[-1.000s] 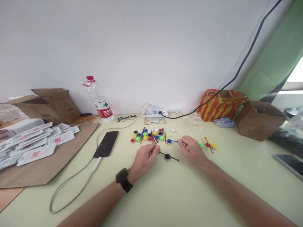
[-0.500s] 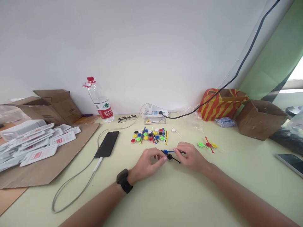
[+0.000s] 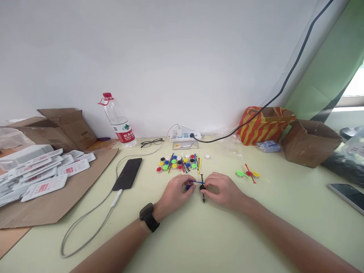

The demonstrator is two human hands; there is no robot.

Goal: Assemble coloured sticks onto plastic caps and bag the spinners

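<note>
My left hand (image 3: 176,190) and my right hand (image 3: 220,189) meet over the pale green table, fingers pinched. Between them a black disc with a black stick (image 3: 202,188) stands nearly upright in the picture, crossed by a blue stick with a blue disc (image 3: 192,183). My left fingers pinch the blue piece's left end. My right fingers press on the black disc. Just behind lies a cluster of coloured discs and sticks (image 3: 178,162). A finished green, red and yellow cross of sticks and discs (image 3: 248,174) lies to the right.
A black phone (image 3: 127,173) on a grey cable lies left of the hands. A water bottle (image 3: 118,121), glasses (image 3: 152,142) and a power strip (image 3: 184,135) stand at the back. Cardboard boxes and white packets (image 3: 42,170) fill the left; a striped bag (image 3: 263,123), box (image 3: 311,142) and second phone (image 3: 347,193) lie right.
My right hand brought the blue stick piece from the pile down to the black one. The black stick has turned from lying sideways to pointing towards me, and both hands closed in on the crossed pieces.
</note>
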